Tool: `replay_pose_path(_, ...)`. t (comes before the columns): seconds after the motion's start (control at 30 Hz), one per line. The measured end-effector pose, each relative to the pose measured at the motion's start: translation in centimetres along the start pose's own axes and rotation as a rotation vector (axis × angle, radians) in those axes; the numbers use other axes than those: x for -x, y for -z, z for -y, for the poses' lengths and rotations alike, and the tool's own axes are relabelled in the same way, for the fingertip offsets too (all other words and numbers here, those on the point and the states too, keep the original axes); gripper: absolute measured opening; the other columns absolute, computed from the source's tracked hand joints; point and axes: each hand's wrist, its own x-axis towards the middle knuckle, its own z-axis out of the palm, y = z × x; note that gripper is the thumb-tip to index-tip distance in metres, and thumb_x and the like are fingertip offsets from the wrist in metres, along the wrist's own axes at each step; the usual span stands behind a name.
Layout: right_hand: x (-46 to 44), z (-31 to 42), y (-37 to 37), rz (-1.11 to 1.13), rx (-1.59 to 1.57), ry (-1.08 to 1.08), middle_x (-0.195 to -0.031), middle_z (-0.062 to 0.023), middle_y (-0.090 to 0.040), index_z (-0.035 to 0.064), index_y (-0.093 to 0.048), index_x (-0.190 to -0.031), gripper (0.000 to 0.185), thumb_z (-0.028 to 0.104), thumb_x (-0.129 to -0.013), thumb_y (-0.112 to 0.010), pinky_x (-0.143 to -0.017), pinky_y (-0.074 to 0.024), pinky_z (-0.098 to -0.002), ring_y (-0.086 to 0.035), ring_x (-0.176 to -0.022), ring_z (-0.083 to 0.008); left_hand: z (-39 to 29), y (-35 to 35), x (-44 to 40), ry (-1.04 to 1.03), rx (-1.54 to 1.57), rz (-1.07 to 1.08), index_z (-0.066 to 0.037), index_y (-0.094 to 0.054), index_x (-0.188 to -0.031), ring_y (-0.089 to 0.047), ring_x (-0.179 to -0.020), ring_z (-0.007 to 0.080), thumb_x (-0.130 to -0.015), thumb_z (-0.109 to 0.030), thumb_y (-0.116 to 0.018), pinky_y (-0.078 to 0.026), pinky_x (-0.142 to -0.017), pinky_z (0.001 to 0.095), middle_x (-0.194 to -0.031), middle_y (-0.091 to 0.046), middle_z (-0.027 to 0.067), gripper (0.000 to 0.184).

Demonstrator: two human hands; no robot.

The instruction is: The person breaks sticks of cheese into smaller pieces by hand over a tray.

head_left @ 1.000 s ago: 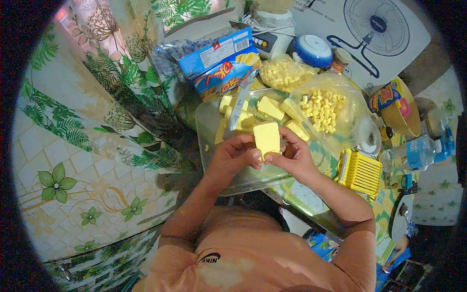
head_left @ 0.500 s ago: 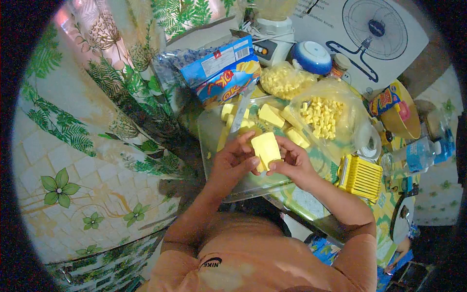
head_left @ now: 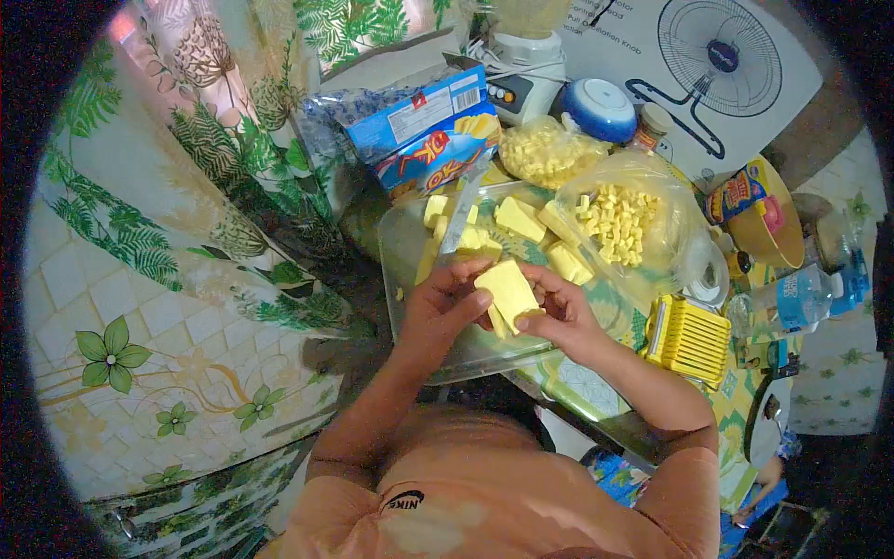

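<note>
A pale yellow block (head_left: 507, 291) is held between my two hands above the near part of a clear tray (head_left: 410, 349). My left hand (head_left: 449, 303) grips its left side, thumb on the face. On the right side, my right hand (head_left: 557, 312) pinches the lower corner. A thinner yellow strip shows under the block's lower left edge. Several yellow pieces (head_left: 520, 220) lie on the tray beyond my hands. A knife (head_left: 456, 222) rests over them at the left. Beside the tray, an open plastic bag (head_left: 619, 224) contains small yellow cubes.
Behind stand a blue snack box (head_left: 433, 154), a blender base (head_left: 529, 79), a second bag of yellow pieces (head_left: 549, 154) and a blue bowl (head_left: 599, 109). To the right are a yellow slotted slicer (head_left: 694, 340), a bottle (head_left: 801, 296) and a tan bowl (head_left: 778, 224). Part of another person shows lower right.
Both hands have moved slightly down with the block. It has gone from nearly upright to tilted, and the thinner strip beneath it now shows.
</note>
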Motion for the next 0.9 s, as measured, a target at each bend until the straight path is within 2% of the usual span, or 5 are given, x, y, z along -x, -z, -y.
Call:
replay_pose_path(0.1,-0.1,0.1,0.2,0.011,-0.044,-0.030,-0.116,-0.0073,-0.053,0.0038,-0.032,-0.133,0.062,0.003,-0.078,-0.059,-0.077,-0.0484,-0.0276,-0.053,-0.100,-0.0150,-0.3,0.3,0.1,0.051,-0.078,0.016,-0.003,-0.051,-0.119,-0.057,-0.093,0.0149,-0.083,-0.013,-0.060,-0.048,-0.080,0.0300,-0.106,-0.059,0.0068,0.038)
replay_pose_path(0.37,-0.3,0.7,-0.1,-0.030,-0.190,-0.008,-0.112,-0.0063,-0.053,0.0057,-0.030,-0.135,0.064,0.002,-0.076,-0.056,-0.069,-0.0479,-0.0250,-0.054,-0.091,-0.0125,0.1,0.5,0.1,0.054,0.033,0.009,0.000,-0.051,-0.118,-0.058,-0.094,0.0160,-0.082,-0.014,-0.060,-0.048,-0.082,0.0305,-0.106,-0.060,0.0087,0.040)
replay_pose_path(0.57,0.0,1.3,-0.3,-0.189,0.362,0.205,-0.111,-0.0117,-0.054,0.0038,-0.033,-0.131,0.058,0.007,-0.078,-0.055,-0.076,-0.0479,-0.0321,-0.056,-0.095,-0.0193,0.2,0.4,0.1,0.008,0.050,-0.006,-0.003,-0.051,-0.120,-0.059,-0.085,0.0125,-0.084,-0.006,-0.055,-0.050,-0.071,0.0260,-0.100,-0.061,0.0077,0.036)
replay_pose_path(0.77,0.7,3.6,-0.9,-0.021,0.920,0.026,-0.114,-0.0233,-0.050,0.0030,-0.033,-0.129,0.057,0.009,-0.076,-0.055,-0.085,-0.0451,-0.0411,-0.052,-0.101,-0.0395,-0.4,0.0,0.6,-0.124,-0.139,-0.070,-0.003,-0.049,-0.121,-0.058,-0.086,0.0126,-0.084,-0.002,-0.054,-0.051,-0.073,0.0268,-0.102,-0.060,0.0085,0.037)
replay_pose_path(0.9,1.1,3.2,-1.4,0.028,1.260,0.035,-0.110,-0.0211,-0.052,0.0046,-0.036,-0.127,0.056,0.014,-0.076,-0.058,-0.082,-0.0456,-0.0428,-0.053,-0.095,-0.0386,-1.5,-0.3,0.9,-0.174,-0.153,-0.068,-0.002,-0.049,-0.121,-0.058,-0.088,0.0138,-0.084,-0.001,-0.054,-0.051,-0.077,0.0286,-0.102,-0.059,0.0086,0.037)
